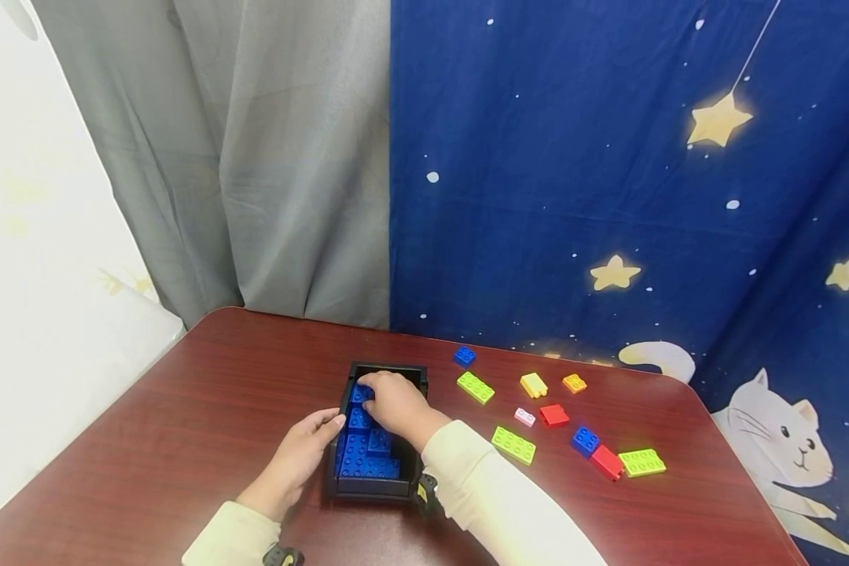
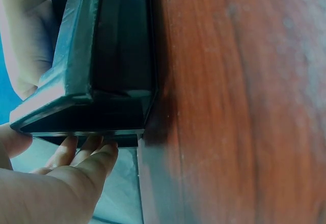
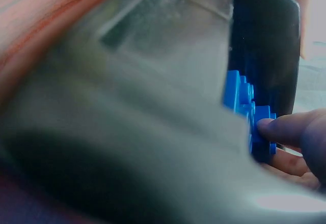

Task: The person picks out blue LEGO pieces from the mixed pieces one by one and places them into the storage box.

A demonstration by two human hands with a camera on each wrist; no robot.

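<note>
A black box (image 1: 375, 489) stands on the table, with several blue bricks (image 1: 354, 457) lying inside along its left and near sides. My left hand (image 1: 299, 456) grips the left wall, its thumb at the rim and its fingers against the outside; the left wrist view shows that hand (image 2: 66, 178) at the box edge. Reaching into the far part of the box, my right hand (image 1: 398, 405) pinches a blue brick (image 1: 362, 392) near the far left corner. In the right wrist view the thumb presses this brick (image 3: 263, 113), while the box wall hides much else.
Loose bricks lie to the right of the box: a blue brick (image 1: 464, 356), lime bricks (image 1: 514, 445), a yellow brick (image 1: 534, 384), an orange brick (image 1: 575, 383), a pink brick (image 1: 525, 417) and red bricks (image 1: 607, 462). Curtains (image 1: 311, 173) hang behind the table (image 1: 184, 424).
</note>
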